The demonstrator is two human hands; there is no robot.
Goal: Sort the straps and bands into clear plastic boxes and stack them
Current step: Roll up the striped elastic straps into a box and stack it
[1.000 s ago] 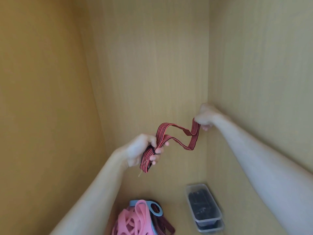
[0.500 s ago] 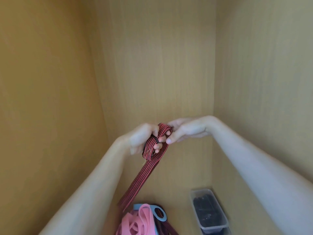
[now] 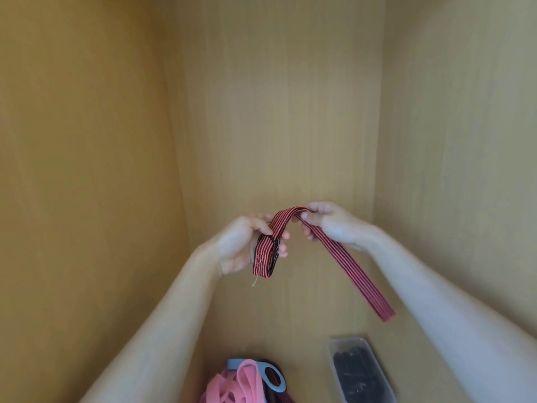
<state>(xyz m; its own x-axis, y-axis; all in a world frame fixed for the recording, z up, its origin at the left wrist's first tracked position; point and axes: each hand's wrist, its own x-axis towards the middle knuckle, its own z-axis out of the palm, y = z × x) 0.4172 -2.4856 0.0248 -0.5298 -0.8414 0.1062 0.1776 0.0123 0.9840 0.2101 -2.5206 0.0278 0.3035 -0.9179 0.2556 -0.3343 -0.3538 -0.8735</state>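
A: Nearest: loose pink bands (image 3: pixel 232 385), left; clear plastic box (image 3: pixel 330 353) holding black straps (image 3: pixel 354 373), right.
B: Hands?
A: Above: left hand (image 3: pixel 242 242) grips red-black striped strap (image 3: pixel 343 257) at buckle end; right hand (image 3: pixel 329 222) pinches its bend, tail dangling. Likely folding it box-size.

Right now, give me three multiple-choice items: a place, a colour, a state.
1. Where is the clear plastic box? A lower right B upper left C between the hands
2. The held strap is striped: A blue and white B red and black C green and yellow
3. The strap's loose end: A hangs free below the right hand B lies in the box C is knotted
Key: 1A, it sits low, right of the pink bands; 2B, the stripes show clearly; 3A, the end dangles past the right hand's grip.
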